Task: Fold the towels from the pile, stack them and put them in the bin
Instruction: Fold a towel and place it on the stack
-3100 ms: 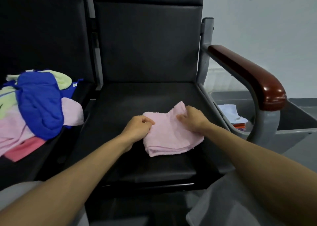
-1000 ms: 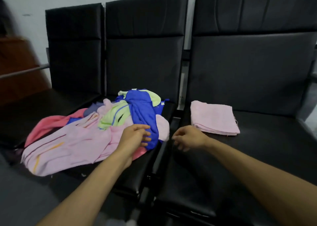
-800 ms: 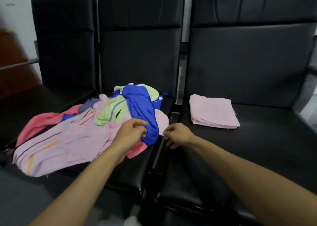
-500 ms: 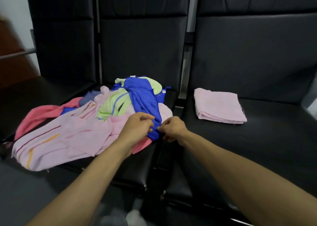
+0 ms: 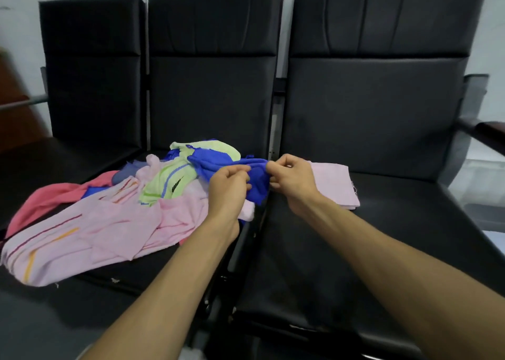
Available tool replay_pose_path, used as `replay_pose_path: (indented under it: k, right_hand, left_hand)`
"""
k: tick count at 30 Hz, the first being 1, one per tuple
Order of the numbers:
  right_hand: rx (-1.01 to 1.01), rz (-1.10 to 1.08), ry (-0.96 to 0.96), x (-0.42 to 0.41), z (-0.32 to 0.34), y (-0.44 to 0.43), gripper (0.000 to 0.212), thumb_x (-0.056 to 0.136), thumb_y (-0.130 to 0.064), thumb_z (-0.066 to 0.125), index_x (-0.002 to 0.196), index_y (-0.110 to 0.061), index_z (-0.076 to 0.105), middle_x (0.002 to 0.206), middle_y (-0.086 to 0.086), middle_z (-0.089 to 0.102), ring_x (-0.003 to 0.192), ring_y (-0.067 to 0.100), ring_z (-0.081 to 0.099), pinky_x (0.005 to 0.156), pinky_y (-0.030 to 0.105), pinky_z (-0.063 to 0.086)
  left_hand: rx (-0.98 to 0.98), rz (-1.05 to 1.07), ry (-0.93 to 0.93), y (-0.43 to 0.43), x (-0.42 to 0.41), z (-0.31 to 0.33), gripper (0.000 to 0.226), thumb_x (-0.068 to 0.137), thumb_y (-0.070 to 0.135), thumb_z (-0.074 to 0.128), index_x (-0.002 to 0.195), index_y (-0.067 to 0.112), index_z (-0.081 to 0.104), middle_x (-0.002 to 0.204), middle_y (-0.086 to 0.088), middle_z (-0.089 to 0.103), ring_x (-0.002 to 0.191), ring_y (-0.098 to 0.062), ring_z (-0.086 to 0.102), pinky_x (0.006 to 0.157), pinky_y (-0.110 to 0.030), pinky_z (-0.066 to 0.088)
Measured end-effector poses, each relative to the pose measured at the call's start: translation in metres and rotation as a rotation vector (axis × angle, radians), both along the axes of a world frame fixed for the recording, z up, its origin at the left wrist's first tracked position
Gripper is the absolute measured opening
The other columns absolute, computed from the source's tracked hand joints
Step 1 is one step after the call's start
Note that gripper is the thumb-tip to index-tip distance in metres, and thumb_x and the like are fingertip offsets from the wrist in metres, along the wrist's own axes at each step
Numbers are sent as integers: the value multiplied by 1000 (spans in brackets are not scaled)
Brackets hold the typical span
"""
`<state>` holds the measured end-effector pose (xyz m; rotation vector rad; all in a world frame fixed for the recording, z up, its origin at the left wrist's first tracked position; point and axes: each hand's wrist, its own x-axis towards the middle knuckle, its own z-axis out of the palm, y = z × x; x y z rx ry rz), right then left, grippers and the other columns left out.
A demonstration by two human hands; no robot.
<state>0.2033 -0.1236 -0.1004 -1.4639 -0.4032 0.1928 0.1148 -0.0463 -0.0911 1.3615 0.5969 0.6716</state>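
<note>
A loose pile of towels (image 5: 109, 212) in pink, red, lime green and blue covers the middle black seat. Both hands pinch the upper edge of a blue towel (image 5: 258, 180) at the pile's right end: my left hand (image 5: 228, 189) grips its left part and my right hand (image 5: 291, 179) its right corner, a short span apart, the cloth lifted a little and hanging between them. A folded pink towel (image 5: 337, 186) lies flat on the right seat, partly hidden behind my right hand. The bin is out of view.
Three black padded seats (image 5: 355, 250) stand in a row with high backs. A grey armrest frame with a dark red pad (image 5: 489, 134) borders the right seat. The lime green towel (image 5: 169, 182) with a black mark lies on the pile, left of my hands.
Both hands reached from the folded pink towel to the pile, closed on the blue towel's edge and raised it slightly. My view lifted and shifted left.
</note>
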Motion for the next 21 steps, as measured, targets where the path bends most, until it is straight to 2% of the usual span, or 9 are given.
replay_pose_path:
  k: [4,7,9,11,14,16,19,21]
  right_hand:
    - [107,47,-32,-2,30,-56,36,84,12,55,60,-11,41,53,0,44,52,11,50,53,26,47]
    - [131,123,-4,-4,40,-110,31,84,17,47,69,-10,48,62,2,50,54,8,53,48,22,46]
    - [20,110,-28,-2,38,-144,31,84,16,45,74,-12,54,65,2,53,52,7,49,44,18,39]
    - [-158,72,-94,0,28,-172,30,83,13,47,75,-14,58,66,2,56,53,7,46,48,17,36]
    - [-362,104,-167,6,6,-209,32,85,10,48,76,-17,60,71,-1,62,62,8,51,58,20,39]
    - [-483,165,-241,7,-1,-222,33,84,9,47,76,-19,62,75,-2,64,66,7,54,63,19,41]
    - [-456,190,-280,10,0,-234,33,83,10,45,72,-17,61,62,-6,58,54,5,46,54,15,36]
    - [-398,182,-293,8,1,-238,27,78,6,48,68,-16,59,53,-11,53,48,1,40,49,13,32]
  left_hand:
    - [44,-3,-43,-18,7,10,26,88,-3,44,89,13,64,91,-5,62,73,-13,53,62,-19,45]
    - [218,-71,2,-37,14,11,27,89,1,44,92,15,67,86,1,62,76,-13,55,64,-19,45]
    - [298,-143,26,-49,21,8,29,89,3,45,87,21,68,89,2,65,81,-13,58,67,-20,44]
    - [341,-256,68,-60,25,2,28,90,5,48,85,25,67,93,1,69,84,-13,61,71,-20,46]
    - [462,-467,176,-85,36,-11,21,93,12,54,100,28,66,109,3,68,103,-10,62,90,-25,48]
    - [492,-595,187,-102,42,-18,28,94,8,54,116,22,62,117,3,65,113,-10,58,98,-24,44]
    - [498,-786,171,-127,53,-21,48,90,-9,52,134,11,51,125,-1,59,118,-11,55,101,-25,43]
    - [529,-928,166,-132,54,-23,56,85,-14,52,135,12,51,129,-2,60,118,-10,56,104,-27,44]
